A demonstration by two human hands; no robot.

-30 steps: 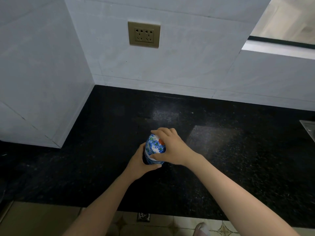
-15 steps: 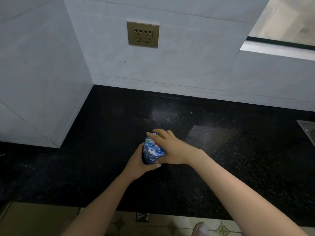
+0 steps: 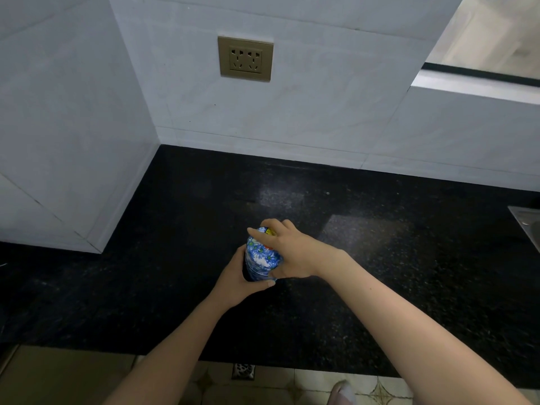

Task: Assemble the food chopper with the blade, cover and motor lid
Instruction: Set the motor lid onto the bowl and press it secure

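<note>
1. Hands and chopper stand at nearly the same spot on the black counter as half a second earlier, near its front edge; the change is small.
2. Right hand lies over the top of the chopper, as before. Its fingers curl across the crown, and more of an orange-and-yellow patch now shows between them than earlier.
3. Motor lid, white with a blue flower print, sits on top of the chopper, closed in the right hand's grasp.
4. Left hand wraps the lower body from the left, thumb pressed across the front at the base, holding it firmly upright on the counter.
5. Contents of the chopper cannot be told: both hands and the printed lid cover it, and neither blade nor cover is visible.
6. Wall socket, gold-coloured, is set in the white tiled wall behind the counter; a metal sink edge shows at far right, well apart from the chopper.
</note>
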